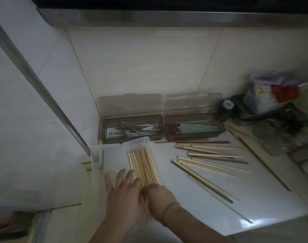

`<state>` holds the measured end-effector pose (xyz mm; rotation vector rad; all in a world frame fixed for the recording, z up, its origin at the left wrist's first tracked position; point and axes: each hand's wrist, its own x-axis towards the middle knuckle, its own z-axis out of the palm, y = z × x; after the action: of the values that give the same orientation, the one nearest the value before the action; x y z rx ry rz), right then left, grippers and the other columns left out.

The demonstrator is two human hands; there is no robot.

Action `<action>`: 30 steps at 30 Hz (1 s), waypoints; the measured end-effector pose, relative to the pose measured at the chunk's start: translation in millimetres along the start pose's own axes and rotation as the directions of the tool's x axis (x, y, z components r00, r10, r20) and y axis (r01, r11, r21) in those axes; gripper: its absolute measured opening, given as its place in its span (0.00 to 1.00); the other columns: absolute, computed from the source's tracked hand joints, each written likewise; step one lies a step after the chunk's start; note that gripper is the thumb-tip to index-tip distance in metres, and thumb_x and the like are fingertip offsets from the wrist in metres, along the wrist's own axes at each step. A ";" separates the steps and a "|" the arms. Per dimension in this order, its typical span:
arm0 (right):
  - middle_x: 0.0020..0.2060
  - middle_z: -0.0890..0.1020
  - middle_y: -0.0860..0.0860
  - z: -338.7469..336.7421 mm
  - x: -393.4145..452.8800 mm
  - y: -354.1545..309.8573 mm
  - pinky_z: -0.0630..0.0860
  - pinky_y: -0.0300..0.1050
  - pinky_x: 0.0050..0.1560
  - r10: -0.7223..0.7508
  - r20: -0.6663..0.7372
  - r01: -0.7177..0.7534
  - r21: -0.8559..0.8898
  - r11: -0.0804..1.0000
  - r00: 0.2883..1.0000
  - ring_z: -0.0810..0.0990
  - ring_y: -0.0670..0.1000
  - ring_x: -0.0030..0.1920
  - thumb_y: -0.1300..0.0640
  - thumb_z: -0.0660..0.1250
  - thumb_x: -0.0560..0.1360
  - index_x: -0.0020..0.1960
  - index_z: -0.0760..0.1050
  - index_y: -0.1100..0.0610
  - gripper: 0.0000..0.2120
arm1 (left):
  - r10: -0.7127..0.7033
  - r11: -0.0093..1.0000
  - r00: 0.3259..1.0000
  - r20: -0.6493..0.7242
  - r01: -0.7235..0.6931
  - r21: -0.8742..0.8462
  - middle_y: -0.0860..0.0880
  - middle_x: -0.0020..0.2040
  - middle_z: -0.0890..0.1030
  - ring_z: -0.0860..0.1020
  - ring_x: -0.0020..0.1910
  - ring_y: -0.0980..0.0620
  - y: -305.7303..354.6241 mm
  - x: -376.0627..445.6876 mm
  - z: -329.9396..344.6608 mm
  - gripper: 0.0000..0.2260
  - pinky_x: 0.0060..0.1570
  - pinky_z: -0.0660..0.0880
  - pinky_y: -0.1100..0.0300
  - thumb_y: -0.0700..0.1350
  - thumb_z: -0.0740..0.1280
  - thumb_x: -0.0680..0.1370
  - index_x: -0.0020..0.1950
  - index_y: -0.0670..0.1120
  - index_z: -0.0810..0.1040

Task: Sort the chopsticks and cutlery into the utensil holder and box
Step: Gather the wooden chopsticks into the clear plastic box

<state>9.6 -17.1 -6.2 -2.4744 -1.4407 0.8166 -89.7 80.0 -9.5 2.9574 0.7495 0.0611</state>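
A clear plastic box [132, 143] lies open on the white counter, its lid [104, 153] flipped to the left. A bundle of pale bamboo chopsticks [143, 165] lies in it lengthwise. My left hand [123, 195] lies with straight fingers against the near end of the bundle. My right hand [158, 197] curls round the same end from the right. Several loose pale and dark chopsticks [209, 155] lie scattered on the counter to the right. At the back, one brown holder [132, 127] has metal cutlery, the other [193, 128] green and red chopsticks.
Tiled walls close the corner behind and to the left. A dark jar [226, 109], a tray with a bagged bottle [265, 99] and glassware [276, 137] crowd the right side. A few long chopsticks [260, 162] lie along the right edge.
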 end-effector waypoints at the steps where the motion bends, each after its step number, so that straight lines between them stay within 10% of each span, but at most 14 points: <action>1: 0.50 0.80 0.56 -0.4 -4.9 7.7 0.78 0.47 0.49 -0.075 -0.151 0.084 0.053 0.995 0.986 0.80 0.58 0.49 0.64 0.58 0.74 0.55 0.76 0.56 0.14 | 0.013 1.000 0.999 0.033 -0.013 0.005 0.46 0.58 0.80 0.76 0.61 0.41 1.3 -1.2 2.3 0.15 0.63 0.57 0.33 0.51 0.74 0.61 0.46 0.51 0.82; 5: 0.44 0.82 0.47 -6.6 -26.7 69.6 0.77 0.33 0.46 0.048 -0.645 0.068 0.155 0.986 0.763 0.80 0.44 0.43 0.65 0.67 0.71 0.48 0.79 0.51 0.11 | 0.093 0.995 0.991 0.094 -0.096 0.029 0.45 0.61 0.79 0.75 0.64 0.38 9.0 -9.3 9.0 0.18 0.62 0.58 0.37 0.58 0.63 0.67 0.51 0.52 0.82; 11: 0.53 0.76 0.48 -10.2 -49.3 167.7 0.73 0.44 0.46 0.574 -0.313 -0.596 0.029 0.802 0.757 0.74 0.52 0.56 0.51 0.61 0.77 0.54 0.77 0.47 0.09 | 0.068 0.996 0.990 0.124 -0.074 0.048 0.46 0.63 0.78 0.69 0.68 0.31 24.0 -13.8 16.4 0.22 0.64 0.55 0.38 0.62 0.59 0.68 0.52 0.54 0.82; 20: 0.50 0.79 0.48 3.6 -45.2 191.9 0.66 0.44 0.42 0.477 -0.370 -0.482 0.086 0.872 0.797 0.73 0.54 0.56 0.52 0.62 0.77 0.51 0.77 0.48 0.07 | -0.027 0.995 0.971 0.238 0.048 -0.082 0.49 0.71 0.70 0.52 0.75 0.35 61.9 -16.9 24.9 0.27 0.69 0.50 0.41 0.62 0.60 0.64 0.61 0.57 0.76; 24: 0.46 0.81 0.48 -26.3 -47.0 183.3 0.69 0.43 0.40 0.443 -0.418 -0.410 0.171 0.896 0.793 0.77 0.54 0.51 0.51 0.59 0.78 0.51 0.76 0.45 0.07 | -0.131 0.972 0.968 0.215 0.169 -0.165 0.53 0.79 0.45 0.30 0.75 0.43 78.4 -17.4 21.9 0.38 0.73 0.35 0.45 0.58 0.61 0.69 0.78 0.59 0.50; 30: 0.34 0.80 0.45 -82.8 -42.2 124.5 0.69 0.30 0.31 0.015 -0.688 0.293 0.328 0.898 0.725 0.78 0.42 0.32 0.50 0.61 0.78 0.45 0.76 0.50 0.08 | -0.208 0.923 0.960 0.188 0.256 -0.286 0.54 0.77 0.36 0.30 0.75 0.51 90.8 -21.6 18.4 0.48 0.70 0.30 0.52 0.55 0.63 0.67 0.74 0.58 0.29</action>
<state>131.2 -107.1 29.2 -1.9661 -1.0204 0.1059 -64.6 -11.3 -19.4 2.5273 0.9646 -0.0623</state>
